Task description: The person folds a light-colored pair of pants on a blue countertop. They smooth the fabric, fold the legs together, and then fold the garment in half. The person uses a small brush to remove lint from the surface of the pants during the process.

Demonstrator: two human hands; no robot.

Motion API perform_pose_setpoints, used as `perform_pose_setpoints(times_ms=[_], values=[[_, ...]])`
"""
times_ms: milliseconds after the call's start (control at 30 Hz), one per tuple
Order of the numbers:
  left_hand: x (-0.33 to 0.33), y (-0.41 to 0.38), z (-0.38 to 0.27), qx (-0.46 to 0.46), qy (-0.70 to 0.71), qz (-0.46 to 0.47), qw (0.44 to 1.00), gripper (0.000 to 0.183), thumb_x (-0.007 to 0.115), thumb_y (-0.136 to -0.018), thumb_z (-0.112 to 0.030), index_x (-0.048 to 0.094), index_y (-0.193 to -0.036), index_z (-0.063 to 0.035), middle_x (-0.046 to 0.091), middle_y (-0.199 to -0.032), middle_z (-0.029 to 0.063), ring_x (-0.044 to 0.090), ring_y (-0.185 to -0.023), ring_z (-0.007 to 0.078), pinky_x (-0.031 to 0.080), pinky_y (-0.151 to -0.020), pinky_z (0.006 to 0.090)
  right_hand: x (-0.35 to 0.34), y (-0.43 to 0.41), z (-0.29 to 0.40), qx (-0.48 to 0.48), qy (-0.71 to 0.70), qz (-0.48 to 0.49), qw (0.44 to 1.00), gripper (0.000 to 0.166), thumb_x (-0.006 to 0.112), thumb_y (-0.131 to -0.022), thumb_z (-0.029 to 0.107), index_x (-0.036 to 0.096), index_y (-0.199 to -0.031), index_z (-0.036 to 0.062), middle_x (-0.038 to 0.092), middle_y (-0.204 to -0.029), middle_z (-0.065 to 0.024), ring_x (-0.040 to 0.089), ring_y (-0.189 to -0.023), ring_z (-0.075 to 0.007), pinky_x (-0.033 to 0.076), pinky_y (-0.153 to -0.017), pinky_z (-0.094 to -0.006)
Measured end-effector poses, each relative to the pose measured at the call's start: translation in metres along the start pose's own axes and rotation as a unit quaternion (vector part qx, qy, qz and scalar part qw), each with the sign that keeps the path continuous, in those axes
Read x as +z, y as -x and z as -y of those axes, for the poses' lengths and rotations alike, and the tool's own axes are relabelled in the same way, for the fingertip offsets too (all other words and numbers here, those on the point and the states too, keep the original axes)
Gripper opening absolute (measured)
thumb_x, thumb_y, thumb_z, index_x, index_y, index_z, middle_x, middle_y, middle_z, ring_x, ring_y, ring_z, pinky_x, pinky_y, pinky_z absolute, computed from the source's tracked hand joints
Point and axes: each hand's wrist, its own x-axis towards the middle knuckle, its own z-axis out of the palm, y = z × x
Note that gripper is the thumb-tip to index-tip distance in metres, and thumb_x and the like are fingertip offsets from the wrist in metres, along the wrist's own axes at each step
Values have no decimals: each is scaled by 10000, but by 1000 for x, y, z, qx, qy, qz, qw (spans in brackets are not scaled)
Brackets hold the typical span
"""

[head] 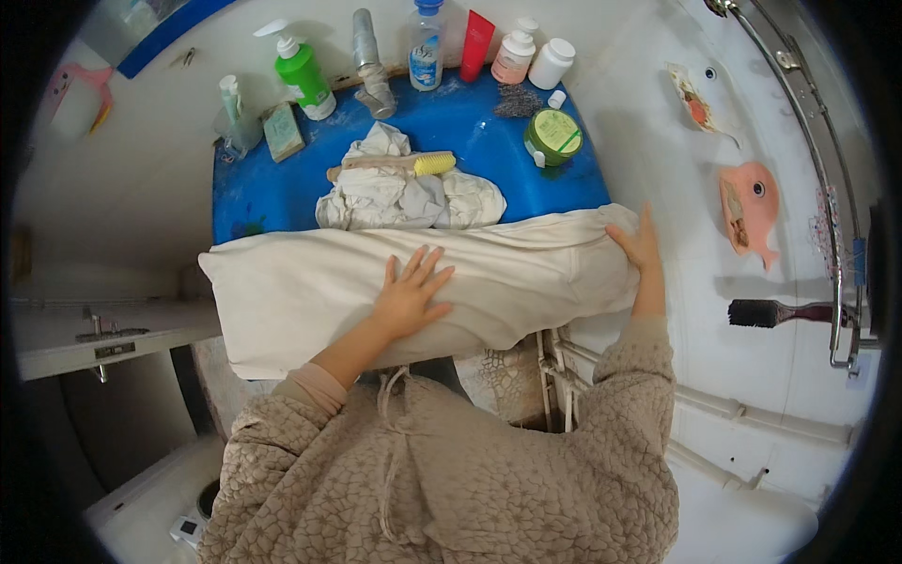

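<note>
A cream cloth garment (pixel 296 303) lies spread across the front of a blue sink (pixel 282 190) and hangs down over its edge towards me. My left hand (pixel 410 299) rests flat on the middle of the cloth with its fingers spread. At the cloth's right end, beside the white wall, my right hand (pixel 640 238) touches the fabric with thumb and fingers apart. Behind the garment sits a crumpled heap of white cloth (pixel 380 197). On top of that heap lies a brush (pixel 384 165) with a wooden handle and yellow bristles.
Along the back stand a green pump bottle (pixel 305 77), a clear-and-blue bottle (pixel 425 53), a red tube (pixel 477 46) and white bottles (pixel 552 63). A green tub (pixel 554 137) and a soap bar (pixel 283 132) sit nearer. A dark-bristled brush (pixel 757 313) hangs right, near metal pipes (pixel 821 162).
</note>
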Motion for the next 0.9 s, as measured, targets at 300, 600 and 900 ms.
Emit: perform_pose_setpoints(times_ms=[300,600,900], values=[[-25,-38,58,-108,-36,-142,983,464,613,-747,-304,495,-1156,-122,518,-1147,80,438,-1128,266,199,-1006,527,-22,13,29,-69,-40,17,997,643,774,-579,258,472,-1088,6,527,-1077,-176,501,-1014,-291,395,-862,-358],[-51,-10,75,33,114,-9,993,229,675,-621,-143,568,-791,-33,553,-865,115,531,-853,303,444,-695,365,-46,126,-20,-106,-66,-232,965,462,743,-573,70,505,-967,41,552,-932,-109,527,-910,-244,415,-826,-337],[-26,-61,89,-63,66,24,996,462,690,-664,-340,546,-1007,-67,528,-1046,150,513,-971,308,409,-821,403,-21,-13,-9,80,-244,238,937,690,753,-583,219,459,-1177,27,520,-1130,-186,490,-1059,-302,366,-926,-358]])
